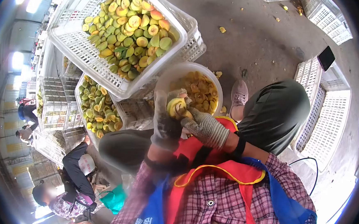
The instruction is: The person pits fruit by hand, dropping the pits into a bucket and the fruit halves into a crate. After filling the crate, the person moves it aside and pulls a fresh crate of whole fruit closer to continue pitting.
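My left hand (166, 119), in a dark work glove, holds a yellow peach half (175, 106) up in front of me. My right hand (205, 128), in a grey knit glove, presses against the fruit from the right, its fingers curled on a small tool that I cannot make out. Just behind both hands stands a white bowl (165, 79) filled with yellow pits and scraps. I am seated, with my knees spread on either side of the hands.
A tilted white crate (76, 48) of halved yellow-green peaches rests above a second crate (79, 106) of the same fruit. Empty white crates (327, 121) lie on the concrete at right, a phone (326, 57) on one. Other people work at the far left.
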